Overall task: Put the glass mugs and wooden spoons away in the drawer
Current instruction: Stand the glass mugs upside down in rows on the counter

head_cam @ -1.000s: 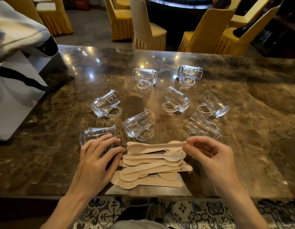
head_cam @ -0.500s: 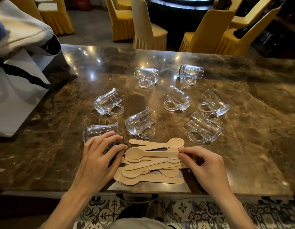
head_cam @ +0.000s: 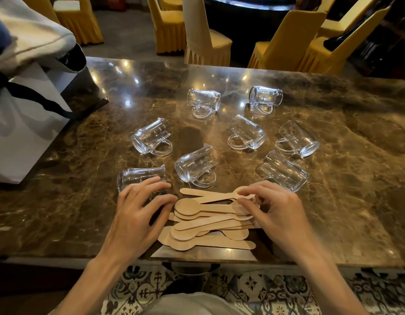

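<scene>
Left hand (head_cam: 140,214) and right hand (head_cam: 278,212) bracket the spoons (head_cam: 210,221), a loose pile of flat wooden ones lying crosswise at the near edge of the table (head_cam: 356,178). At the pile's left end the left hand lies palm down, fingers spread and nearly straight; its fingertips reach the spoon bowls, though contact is unclear. At the right end the right hand's curled fingers and thumb pinch the ends of the top spoons. Eight mugs (head_cam: 196,164) lie on their sides just beyond the pile in a rough fan — the near-left one is half under the left fingers. A white bag (head_cam: 26,133) stands at the table's left; yellow chairs (head_cam: 285,42) stand behind.
</scene>
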`<control>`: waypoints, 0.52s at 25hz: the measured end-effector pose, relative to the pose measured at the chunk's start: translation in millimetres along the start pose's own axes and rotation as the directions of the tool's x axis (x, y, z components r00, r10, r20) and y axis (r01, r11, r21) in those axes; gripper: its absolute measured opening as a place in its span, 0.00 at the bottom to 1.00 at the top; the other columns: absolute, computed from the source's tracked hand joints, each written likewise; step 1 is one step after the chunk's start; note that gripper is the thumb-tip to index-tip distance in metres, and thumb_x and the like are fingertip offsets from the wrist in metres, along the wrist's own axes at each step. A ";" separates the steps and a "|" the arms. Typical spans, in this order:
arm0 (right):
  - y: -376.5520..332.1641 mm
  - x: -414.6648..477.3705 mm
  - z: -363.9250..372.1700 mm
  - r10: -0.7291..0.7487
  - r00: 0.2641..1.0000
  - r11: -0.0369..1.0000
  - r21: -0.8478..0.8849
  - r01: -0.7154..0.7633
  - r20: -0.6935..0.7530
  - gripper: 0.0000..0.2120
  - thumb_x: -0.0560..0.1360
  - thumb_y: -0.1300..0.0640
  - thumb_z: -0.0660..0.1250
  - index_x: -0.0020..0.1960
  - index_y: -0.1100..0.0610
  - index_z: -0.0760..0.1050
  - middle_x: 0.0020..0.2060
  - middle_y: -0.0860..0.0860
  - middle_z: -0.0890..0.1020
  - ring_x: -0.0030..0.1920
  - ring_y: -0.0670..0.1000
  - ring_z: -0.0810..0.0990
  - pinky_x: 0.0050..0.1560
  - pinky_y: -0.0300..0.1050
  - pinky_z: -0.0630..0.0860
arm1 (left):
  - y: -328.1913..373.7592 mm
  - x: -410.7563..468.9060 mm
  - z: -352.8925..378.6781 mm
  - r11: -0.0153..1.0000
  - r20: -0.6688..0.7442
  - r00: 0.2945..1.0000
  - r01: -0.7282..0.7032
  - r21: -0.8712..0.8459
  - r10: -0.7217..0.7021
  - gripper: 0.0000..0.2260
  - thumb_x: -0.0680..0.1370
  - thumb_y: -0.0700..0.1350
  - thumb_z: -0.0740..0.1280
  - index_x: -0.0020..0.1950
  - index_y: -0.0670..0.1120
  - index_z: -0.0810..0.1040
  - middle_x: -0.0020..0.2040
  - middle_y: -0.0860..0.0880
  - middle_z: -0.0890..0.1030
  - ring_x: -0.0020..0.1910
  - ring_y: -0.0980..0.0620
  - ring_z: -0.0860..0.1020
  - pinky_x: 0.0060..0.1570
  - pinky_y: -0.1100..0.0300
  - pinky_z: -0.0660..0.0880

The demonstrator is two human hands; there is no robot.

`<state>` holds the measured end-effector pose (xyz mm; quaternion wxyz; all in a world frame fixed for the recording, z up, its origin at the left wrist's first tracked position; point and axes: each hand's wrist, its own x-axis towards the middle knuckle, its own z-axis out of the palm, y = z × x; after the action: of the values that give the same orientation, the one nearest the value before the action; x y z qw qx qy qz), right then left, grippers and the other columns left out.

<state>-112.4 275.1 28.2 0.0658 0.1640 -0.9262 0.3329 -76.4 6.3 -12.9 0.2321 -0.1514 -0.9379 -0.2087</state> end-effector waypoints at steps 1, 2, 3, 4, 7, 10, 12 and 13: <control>-4.8 8.3 -0.7 -0.036 0.999 0.998 -0.043 0.037 0.037 0.09 0.71 0.49 0.69 0.50 0.48 0.81 0.45 0.40 0.81 0.44 0.41 0.78 0.45 0.43 0.79 | -0.5 0.2 -2.1 0.999 -0.009 1.000 0.010 -0.036 -0.010 0.10 0.75 0.48 0.64 0.51 0.47 0.82 0.57 0.49 0.78 0.63 0.51 0.72 0.63 0.55 0.62; -9.6 17.4 -0.7 -0.066 0.995 0.994 -0.077 0.072 0.075 0.10 0.71 0.49 0.69 0.51 0.47 0.80 0.46 0.41 0.81 0.45 0.41 0.78 0.46 0.43 0.79 | -1.5 0.7 -4.6 0.998 -0.020 1.000 0.019 -0.067 -0.020 0.10 0.75 0.48 0.64 0.51 0.46 0.82 0.57 0.49 0.78 0.62 0.51 0.72 0.63 0.56 0.63; -14.5 26.7 0.3 -0.092 0.990 0.990 -0.098 0.103 0.109 0.11 0.71 0.50 0.70 0.53 0.47 0.80 0.48 0.41 0.81 0.47 0.42 0.77 0.47 0.43 0.78 | -2.9 1.1 -7.8 0.996 -0.034 0.999 0.026 -0.090 -0.029 0.10 0.75 0.47 0.65 0.52 0.46 0.82 0.57 0.49 0.78 0.60 0.51 0.73 0.63 0.55 0.64; -19.2 35.8 1.8 -0.114 0.984 0.985 -0.110 0.130 0.136 0.12 0.71 0.50 0.70 0.54 0.47 0.79 0.49 0.42 0.81 0.48 0.42 0.77 0.49 0.43 0.77 | -4.2 2.2 -11.1 0.994 -0.048 0.998 0.034 -0.105 -0.039 0.10 0.75 0.47 0.65 0.52 0.45 0.81 0.57 0.49 0.77 0.60 0.51 0.73 0.62 0.56 0.64; -30.8 60.2 9.5 -0.179 0.962 0.963 -0.166 0.214 0.205 0.15 0.72 0.51 0.70 0.58 0.46 0.77 0.54 0.43 0.80 0.53 0.45 0.77 0.53 0.43 0.74 | -10.2 5.1 -20.7 0.983 -0.083 0.989 0.113 -0.142 -0.125 0.11 0.75 0.47 0.64 0.52 0.45 0.81 0.58 0.50 0.76 0.60 0.55 0.72 0.64 0.60 0.62; -37.6 81.2 20.0 -0.220 0.931 0.930 -0.226 0.290 0.290 0.18 0.72 0.51 0.70 0.62 0.45 0.74 0.60 0.43 0.78 0.59 0.47 0.75 0.58 0.45 0.72 | -20.7 5.2 -29.5 0.930 -0.060 0.955 0.267 -0.252 -0.290 0.15 0.74 0.51 0.63 0.58 0.47 0.77 0.61 0.53 0.74 0.63 0.60 0.69 0.65 0.69 0.61; -40.5 92.2 26.6 -0.226 0.916 0.915 -0.251 0.316 0.332 0.21 0.72 0.50 0.70 0.63 0.45 0.72 0.62 0.43 0.76 0.61 0.47 0.73 0.60 0.46 0.72 | -28.5 4.2 -32.9 0.892 -0.025 0.937 0.322 -0.317 -0.347 0.17 0.74 0.51 0.65 0.62 0.49 0.74 0.63 0.54 0.72 0.64 0.65 0.67 0.62 0.75 0.61; -42.2 97.2 30.0 -0.230 0.909 0.907 -0.261 0.329 0.348 0.22 0.71 0.50 0.71 0.64 0.45 0.72 0.62 0.43 0.76 0.62 0.47 0.73 0.61 0.47 0.73 | -32.8 2.8 -33.9 0.880 0.000 0.933 0.340 -0.333 -0.360 0.18 0.75 0.50 0.66 0.64 0.49 0.72 0.64 0.54 0.71 0.64 0.68 0.66 0.61 0.77 0.61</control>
<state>-189.2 200.2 52.7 -0.0070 0.3340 -0.9323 0.1385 -78.6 -37.3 5.2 0.1909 -0.0096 -0.8943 -0.4045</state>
